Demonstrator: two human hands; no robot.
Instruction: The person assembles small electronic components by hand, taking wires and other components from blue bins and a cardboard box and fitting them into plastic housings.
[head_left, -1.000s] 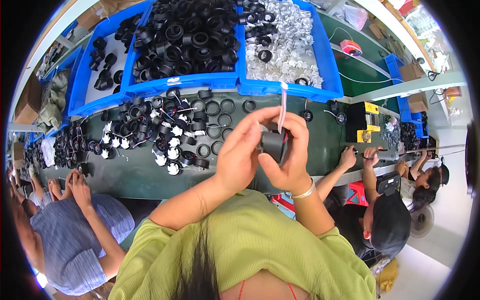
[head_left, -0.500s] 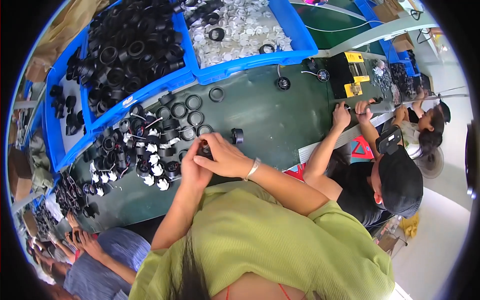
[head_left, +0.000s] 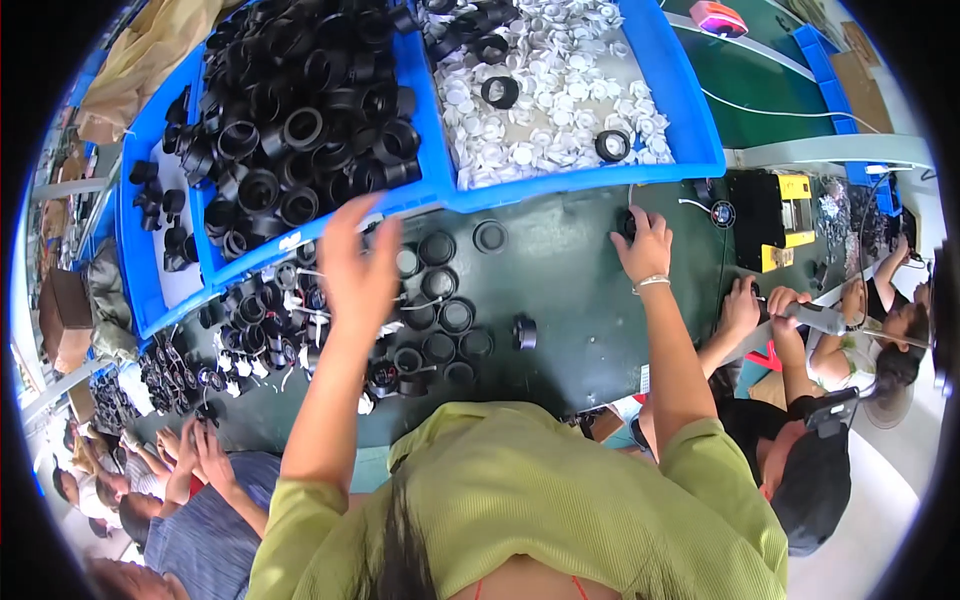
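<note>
My left hand [head_left: 358, 270] is raised over the parts near the front edge of the blue bin, fingers apart and slightly blurred; I see nothing in it. My right hand [head_left: 646, 250] reaches far right, its fingers closed around a small black round part [head_left: 628, 222] with a thin wire, on the green tabletop [head_left: 580, 290]. Black rings [head_left: 456, 315] stand in a cluster right of my left hand. One black cylindrical part [head_left: 525, 332] sits apart from them. Black parts with white connectors and wires [head_left: 258, 325] are heaped to the left, partly hidden by my left arm.
A blue bin [head_left: 590, 178] with white plastic pieces and a blue bin of black rings [head_left: 300, 130] line the back. Another round wired part [head_left: 722, 213] lies beside a yellow-black machine [head_left: 775, 220]. A co-worker's hands [head_left: 745, 308] hold a tool at right; more people sit at left.
My hands, together near the table's front half second ago, have parted. The left has risen toward the bins; the right has reached out right to the wired round part. The view has shifted.
</note>
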